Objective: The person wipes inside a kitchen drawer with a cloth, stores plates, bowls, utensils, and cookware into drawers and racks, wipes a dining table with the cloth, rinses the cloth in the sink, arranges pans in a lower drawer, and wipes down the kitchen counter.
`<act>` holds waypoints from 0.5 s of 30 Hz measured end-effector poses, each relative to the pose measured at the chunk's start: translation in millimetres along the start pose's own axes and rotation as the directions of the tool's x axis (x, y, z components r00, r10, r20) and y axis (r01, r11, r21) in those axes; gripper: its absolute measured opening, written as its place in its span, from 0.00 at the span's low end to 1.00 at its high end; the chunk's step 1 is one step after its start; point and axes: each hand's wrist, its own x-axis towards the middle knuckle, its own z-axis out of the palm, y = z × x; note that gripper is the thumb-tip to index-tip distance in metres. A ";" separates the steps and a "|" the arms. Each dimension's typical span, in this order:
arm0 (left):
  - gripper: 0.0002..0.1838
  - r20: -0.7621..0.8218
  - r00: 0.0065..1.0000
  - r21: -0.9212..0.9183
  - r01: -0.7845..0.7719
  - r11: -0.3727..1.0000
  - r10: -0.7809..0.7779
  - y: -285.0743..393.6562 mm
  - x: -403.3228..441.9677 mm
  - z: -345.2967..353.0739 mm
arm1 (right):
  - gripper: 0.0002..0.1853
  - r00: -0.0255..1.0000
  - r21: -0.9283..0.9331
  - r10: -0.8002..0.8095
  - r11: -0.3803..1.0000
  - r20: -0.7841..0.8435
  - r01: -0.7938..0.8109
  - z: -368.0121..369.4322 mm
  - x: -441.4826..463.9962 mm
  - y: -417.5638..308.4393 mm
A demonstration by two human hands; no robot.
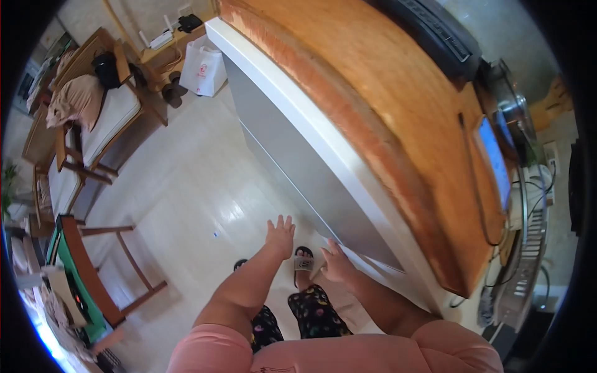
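Both of my arms reach forward over the pale floor, beside a grey cabinet [298,168] with a white top edge. My left hand [280,237] is held out in the air with its fingers spread and nothing in it. To its right, my right hand [336,262] is near the lower part of the cabinet front, fingers apart, holding nothing; whether a fingertip touches the cabinet I cannot tell. Below the hands show my sandalled foot [303,261] and dark patterned trousers [317,314].
A wooden counter [373,99] with a lit blue screen [494,163] and cable runs along the right. Wooden chairs [112,118] stand at upper left, a green-topped table [81,280] at lower left. A white bag [204,67] and dark slippers [173,92] rest near the cabinet's far end.
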 end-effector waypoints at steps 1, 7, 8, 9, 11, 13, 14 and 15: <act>0.40 0.010 1.000 0.048 -0.005 0.999 0.005 -10.0 19.6 1.3 | 0.40 0.999 -0.053 0.017 0.998 -0.032 -0.019 6.7 15.6 -1.4; 0.39 -0.276 0.957 -0.054 0.074 0.996 -0.086 -47.8 90.5 12.1 | 0.37 0.925 0.070 0.225 0.974 -0.306 -0.213 51.2 75.3 4.7; 0.39 -0.268 0.961 -0.050 0.062 0.997 -0.074 -52.5 96.1 7.9 | 0.37 0.924 0.079 0.238 0.971 -0.299 -0.225 51.6 77.7 6.0; 0.38 -0.277 0.960 0.006 0.035 0.999 -0.032 -56.2 102.6 7.2 | 0.31 0.929 0.150 0.238 0.968 -0.284 -0.202 46.0 74.9 4.7; 0.37 -0.276 0.961 0.058 0.003 0.998 0.013 -58.1 113.3 6.7 | 0.25 0.935 0.223 0.240 0.957 -0.261 -0.184 41.3 74.2 7.2; 0.35 -0.335 0.941 0.146 0.004 0.989 0.045 -58.0 120.3 8.4 | 0.12 0.900 0.268 0.196 0.959 -0.389 -0.093 41.4 75.3 6.1; 0.35 -0.329 0.943 0.154 -0.003 0.988 0.054 -58.0 124.0 8.1 | 0.12 0.899 0.278 0.205 0.956 -0.387 -0.098 40.3 76.4 6.3; 0.34 -0.346 0.936 0.194 0.000 0.981 0.068 -58.1 128.5 11.0 | 0.09 0.889 0.265 0.193 0.961 -0.415 -0.085 40.2 76.7 6.4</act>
